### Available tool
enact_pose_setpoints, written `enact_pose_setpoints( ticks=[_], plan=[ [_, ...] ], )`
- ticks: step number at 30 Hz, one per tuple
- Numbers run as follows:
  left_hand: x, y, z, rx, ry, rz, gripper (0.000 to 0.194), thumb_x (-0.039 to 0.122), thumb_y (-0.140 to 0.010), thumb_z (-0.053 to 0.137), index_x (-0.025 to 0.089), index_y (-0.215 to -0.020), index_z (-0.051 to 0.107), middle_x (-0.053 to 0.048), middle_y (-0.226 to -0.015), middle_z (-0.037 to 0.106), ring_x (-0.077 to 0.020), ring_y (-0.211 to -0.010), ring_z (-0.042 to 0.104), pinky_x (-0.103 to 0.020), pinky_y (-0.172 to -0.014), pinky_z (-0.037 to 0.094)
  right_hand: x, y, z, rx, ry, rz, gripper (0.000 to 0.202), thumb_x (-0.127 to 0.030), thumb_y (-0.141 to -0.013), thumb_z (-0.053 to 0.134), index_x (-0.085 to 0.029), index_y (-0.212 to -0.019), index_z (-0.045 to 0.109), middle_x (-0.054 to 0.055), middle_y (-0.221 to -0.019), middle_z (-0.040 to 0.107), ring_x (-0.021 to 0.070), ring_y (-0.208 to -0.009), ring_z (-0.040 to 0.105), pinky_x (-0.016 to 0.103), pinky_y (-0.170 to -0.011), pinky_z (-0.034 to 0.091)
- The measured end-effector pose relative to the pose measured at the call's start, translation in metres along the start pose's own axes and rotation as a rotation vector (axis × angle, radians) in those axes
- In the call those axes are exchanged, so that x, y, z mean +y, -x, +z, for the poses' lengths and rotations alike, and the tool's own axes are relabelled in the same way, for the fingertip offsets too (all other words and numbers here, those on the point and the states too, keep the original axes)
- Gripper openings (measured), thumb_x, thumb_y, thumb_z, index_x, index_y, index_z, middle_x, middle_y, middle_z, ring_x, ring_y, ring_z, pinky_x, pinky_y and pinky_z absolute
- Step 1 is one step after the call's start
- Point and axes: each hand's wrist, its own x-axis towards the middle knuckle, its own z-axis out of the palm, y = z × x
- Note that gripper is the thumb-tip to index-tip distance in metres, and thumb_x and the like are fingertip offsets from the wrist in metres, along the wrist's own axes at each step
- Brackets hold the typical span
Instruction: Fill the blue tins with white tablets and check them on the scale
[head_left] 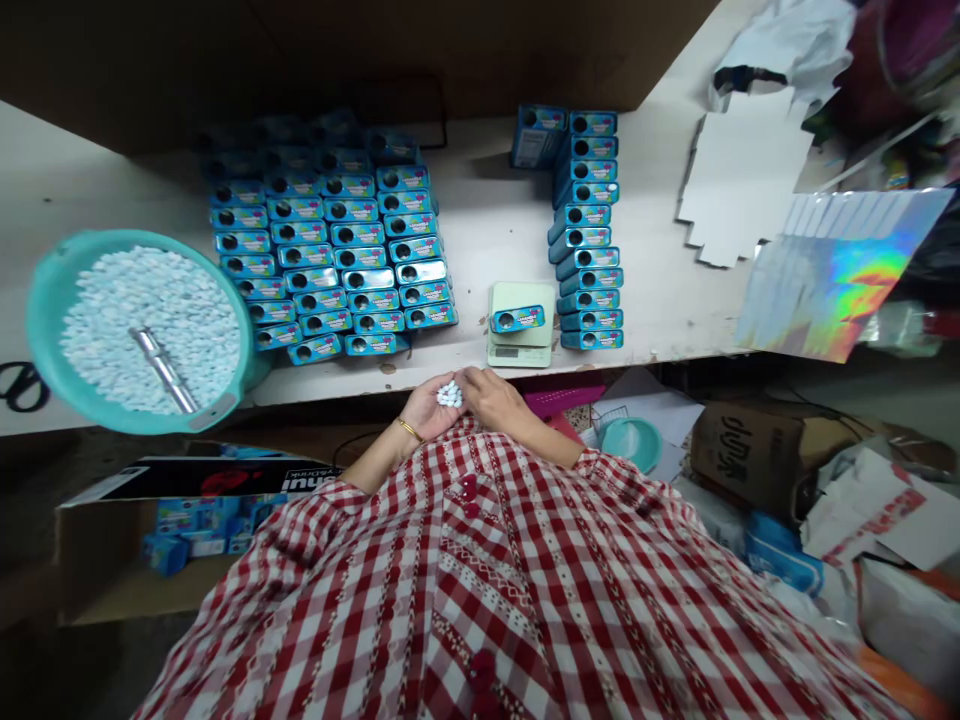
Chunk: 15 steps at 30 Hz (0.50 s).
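Observation:
My left hand [427,412], a gold bangle at its wrist, is cupped palm up around a small heap of pale blue-white candies [450,395]. Against its fingertips rests my right hand [495,400], its fingers curled in at the edge of the heap; what they pinch, if anything, is hidden. Just beyond my hands, a small blue box [517,319] with a dark round spot lies on a pale green scale [521,356]. At the left a turquoise basin [244,350] is filled with similar candies [150,300], and a metal scoop [161,370] lies in them.
Several rows of blue boxes [352,255] stand left of the scale, and a column of them [592,250] stands to its right. Scissors [22,387] lie at the far left. Flat white cardboard [739,180] and a shiny sheet [840,280] are at right. A carton [97,560] sits below the table.

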Motion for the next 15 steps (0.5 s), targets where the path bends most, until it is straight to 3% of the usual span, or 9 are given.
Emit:
enact_pose_setpoints(
  ticks=[7, 15],
  plan=[
    [0.002, 0.005, -0.008, 0.023, -0.032, 0.027, 0.026, 0.008, -0.084, 0.041, 0.008, -0.093, 0.066, -0.007, -0.073, 0.07, -0.0146, -0.072, 0.067, -0.03, -0.08, 0.055, 0.006, -0.003, 0.008, -0.008, 0.013, 0.008, 0.028, -0.016, -0.091, 0.04, -0.016, -0.115, 0.054, 0.009, -0.109, 0.056, 0.0182, -0.095, 0.052, 0.029, -0.075, 0.05],
    [0.002, 0.003, -0.004, -0.006, -0.12, 0.037, 0.025, 0.004, -0.082, 0.043, 0.007, -0.087, 0.068, -0.01, -0.077, 0.071, -0.0146, -0.073, 0.067, -0.027, -0.079, 0.054, 0.016, -0.005, 0.0, 0.105, -0.247, 0.029, 0.018, -0.013, -0.087, 0.044, -0.014, -0.095, 0.06, 0.008, -0.093, 0.057, 0.0174, -0.089, 0.052, 0.032, -0.082, 0.046]
  ],
)
